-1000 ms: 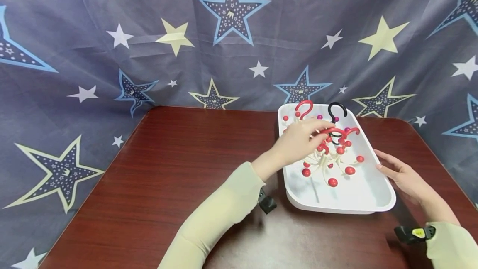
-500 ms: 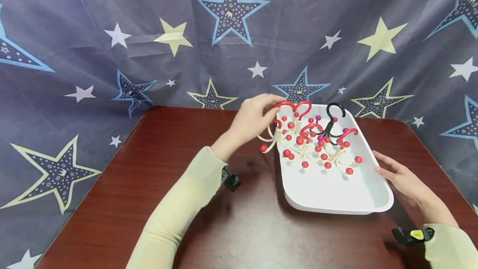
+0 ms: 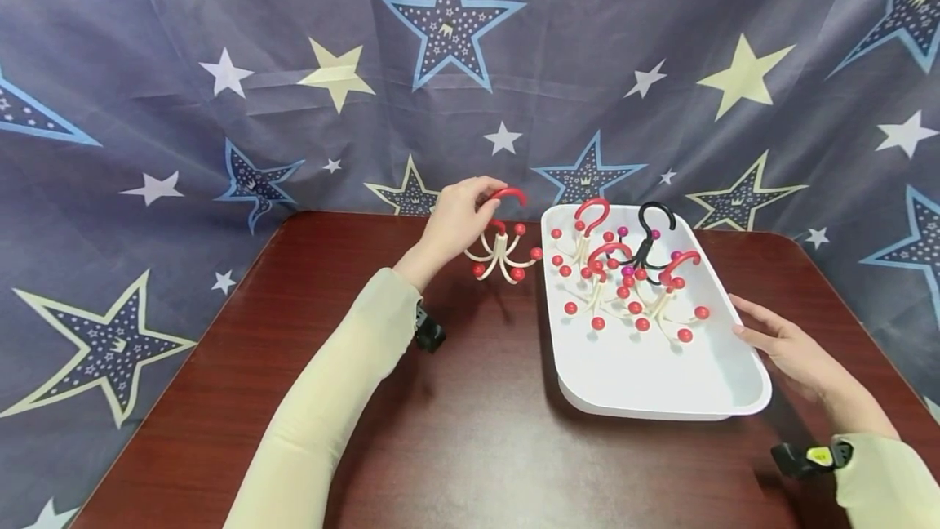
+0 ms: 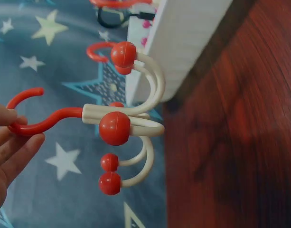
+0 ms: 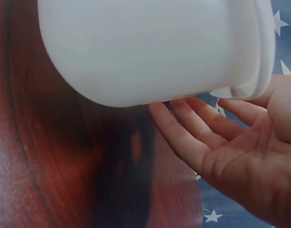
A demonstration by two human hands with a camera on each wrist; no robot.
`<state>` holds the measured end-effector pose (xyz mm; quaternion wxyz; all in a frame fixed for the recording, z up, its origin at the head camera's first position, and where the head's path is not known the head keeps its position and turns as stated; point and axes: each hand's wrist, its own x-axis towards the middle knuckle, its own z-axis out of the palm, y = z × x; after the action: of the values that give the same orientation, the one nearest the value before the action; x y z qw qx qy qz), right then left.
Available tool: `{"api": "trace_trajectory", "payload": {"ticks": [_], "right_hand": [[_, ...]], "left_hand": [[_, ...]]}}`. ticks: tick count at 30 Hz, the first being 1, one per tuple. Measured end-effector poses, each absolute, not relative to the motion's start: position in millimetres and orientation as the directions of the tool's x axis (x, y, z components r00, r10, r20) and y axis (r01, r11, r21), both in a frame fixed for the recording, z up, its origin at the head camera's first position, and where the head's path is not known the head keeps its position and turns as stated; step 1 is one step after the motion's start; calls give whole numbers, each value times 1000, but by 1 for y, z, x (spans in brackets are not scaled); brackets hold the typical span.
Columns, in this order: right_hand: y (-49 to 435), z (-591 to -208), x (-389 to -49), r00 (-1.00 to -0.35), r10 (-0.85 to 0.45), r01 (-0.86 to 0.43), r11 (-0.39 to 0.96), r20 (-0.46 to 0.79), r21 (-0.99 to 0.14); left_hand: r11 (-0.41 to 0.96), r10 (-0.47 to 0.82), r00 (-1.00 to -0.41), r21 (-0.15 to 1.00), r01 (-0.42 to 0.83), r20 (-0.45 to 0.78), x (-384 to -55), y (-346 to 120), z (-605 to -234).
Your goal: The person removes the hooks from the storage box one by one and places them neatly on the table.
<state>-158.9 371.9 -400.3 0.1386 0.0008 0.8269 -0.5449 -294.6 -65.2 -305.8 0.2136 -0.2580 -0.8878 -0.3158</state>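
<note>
A multi-arm hook hanger [image 3: 501, 248] hangs from my left hand [image 3: 458, 215], just left of the white tray [image 3: 661, 386]. It has a red hook and curved cream arms tipped with red balls. In the left wrist view my thumb and fingers pinch the red hook [image 4: 64, 113], and the cream arms spread out to the right above the table. At the tray's right side is my right hand [image 3: 796, 353], thumb at the rim and fingers loosely extended along the outer wall. The right wrist view shows those fingers [image 5: 183, 135] close against the white wall.
Inside the tray lie several similar red-and-cream hangers [image 3: 598, 292] and a black hanger [image 3: 645, 250] with magenta balls. The tray stands on the right half of a brown wooden table [image 3: 411, 431]. A star-patterned curtain [image 3: 411, 121] hangs behind the table's far edge.
My left hand has lifted one red-and-cream hanger out of the tray and carried it left past the tray's edge. My right hand stays at the tray's right side.
</note>
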Motion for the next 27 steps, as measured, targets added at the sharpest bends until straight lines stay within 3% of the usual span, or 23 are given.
{"api": "trace_trajectory", "payload": {"ticks": [14, 27], "right_hand": [[370, -402, -157, -960, -149, 173, 345, -236, -922], [372, -405, -156, -965, -142, 172, 302, -222, -938]], "left_hand": [[661, 170, -854, 586, 469, 492, -321, -77, -334], [675, 125, -865, 597, 433, 486, -336, -75, -357]]}}
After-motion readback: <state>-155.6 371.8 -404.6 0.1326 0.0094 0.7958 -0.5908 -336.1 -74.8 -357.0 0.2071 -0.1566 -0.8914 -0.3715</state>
